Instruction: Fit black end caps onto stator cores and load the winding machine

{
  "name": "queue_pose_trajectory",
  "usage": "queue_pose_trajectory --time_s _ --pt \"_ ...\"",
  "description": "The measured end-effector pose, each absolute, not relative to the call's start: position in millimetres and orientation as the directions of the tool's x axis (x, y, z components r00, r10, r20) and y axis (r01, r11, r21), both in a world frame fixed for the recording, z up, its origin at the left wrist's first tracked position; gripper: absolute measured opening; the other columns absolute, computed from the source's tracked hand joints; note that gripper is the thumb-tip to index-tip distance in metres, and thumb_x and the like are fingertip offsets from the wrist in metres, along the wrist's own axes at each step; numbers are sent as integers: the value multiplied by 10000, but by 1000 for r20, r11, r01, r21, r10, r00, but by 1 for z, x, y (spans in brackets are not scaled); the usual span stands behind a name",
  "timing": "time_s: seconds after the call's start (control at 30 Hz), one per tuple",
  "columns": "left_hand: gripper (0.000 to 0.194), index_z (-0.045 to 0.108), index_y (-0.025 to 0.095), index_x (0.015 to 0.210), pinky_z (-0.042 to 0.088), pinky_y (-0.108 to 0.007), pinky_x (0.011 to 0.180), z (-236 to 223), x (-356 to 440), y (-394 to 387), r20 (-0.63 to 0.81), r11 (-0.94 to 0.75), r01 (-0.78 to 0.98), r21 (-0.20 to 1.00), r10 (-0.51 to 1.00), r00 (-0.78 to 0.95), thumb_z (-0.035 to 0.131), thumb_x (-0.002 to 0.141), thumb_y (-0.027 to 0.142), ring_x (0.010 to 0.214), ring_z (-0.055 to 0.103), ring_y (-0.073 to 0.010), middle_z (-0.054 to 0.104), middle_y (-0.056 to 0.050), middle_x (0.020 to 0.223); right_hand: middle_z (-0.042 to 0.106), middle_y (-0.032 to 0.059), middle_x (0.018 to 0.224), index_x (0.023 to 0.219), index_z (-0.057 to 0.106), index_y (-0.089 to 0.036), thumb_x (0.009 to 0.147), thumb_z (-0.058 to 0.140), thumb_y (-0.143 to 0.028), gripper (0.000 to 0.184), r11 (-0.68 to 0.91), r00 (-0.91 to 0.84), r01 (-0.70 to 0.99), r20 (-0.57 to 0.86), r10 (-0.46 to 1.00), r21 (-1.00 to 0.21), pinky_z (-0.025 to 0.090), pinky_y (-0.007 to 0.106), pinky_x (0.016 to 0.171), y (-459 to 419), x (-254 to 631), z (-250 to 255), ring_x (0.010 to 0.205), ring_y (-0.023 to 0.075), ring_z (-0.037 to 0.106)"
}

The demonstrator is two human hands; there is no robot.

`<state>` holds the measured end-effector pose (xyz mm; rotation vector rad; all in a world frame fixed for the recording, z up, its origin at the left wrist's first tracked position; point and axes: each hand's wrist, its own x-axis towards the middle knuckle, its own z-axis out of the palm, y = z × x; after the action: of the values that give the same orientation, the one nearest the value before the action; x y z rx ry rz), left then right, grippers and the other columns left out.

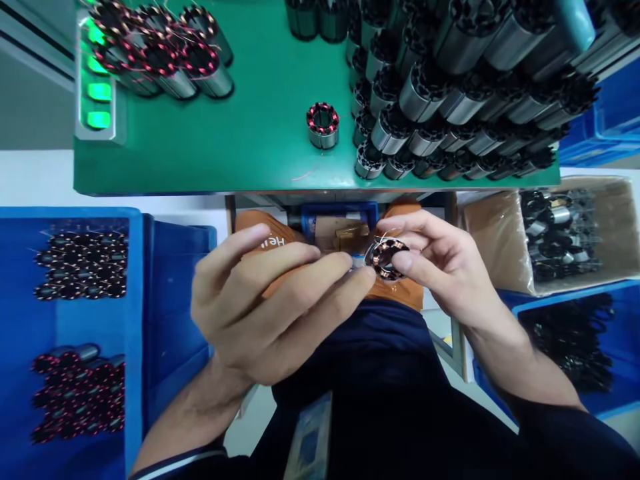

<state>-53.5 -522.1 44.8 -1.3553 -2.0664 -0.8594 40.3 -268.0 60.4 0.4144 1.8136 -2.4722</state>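
Observation:
My right hand (445,267) pinches a motor stator (379,257) with copper windings between thumb and fingers, its ring end facing up toward me. A thin loose wire curls above the stator's rim. From the left, my left hand (280,300) reaches over with bent fingers, the fingertips at the stator's left edge. Its thumb is hidden, and a small pale thing shows by those fingertips, too little visible to name. On the green work table (260,133) ahead, a single stator with red-looking windings (323,125) stands upright near the front edge.
Rows of stacked bare stators (425,93) fill the table's right side; wound stators (165,60) stand at left beside a green-lit strip (99,120). Blue bins (133,333) with stators lie left. A carton (620,227) of metal parts and a blue bin (625,347) of black parts lie right.

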Motion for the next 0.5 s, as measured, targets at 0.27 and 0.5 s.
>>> queue_pose_trajectory --time_s 0.27,0.5 --pt "112 816 280 1117 655 -506 1149 -12 -46 -501 502 367 784 501 614 -608 872 1138 185 1068 835 -249 925 8 1121 958 17 1089 1378 886 -307 1037 1043 -481 413 -204 -920 139 -202 335 -969 816 312 803 -253 49 63 977 236 961" --pt "404 882 450 1410 591 -585 1328 26 -46 -513 690 368 871 326 537 -485 1000 1058 290 1135 881 -280 953 89 1273 954 -21 1025 1306 882 -303 995 1091 -464 408 -232 -945 194 -245 217 -953 771 257 765 -263 46 57 786 152 887"
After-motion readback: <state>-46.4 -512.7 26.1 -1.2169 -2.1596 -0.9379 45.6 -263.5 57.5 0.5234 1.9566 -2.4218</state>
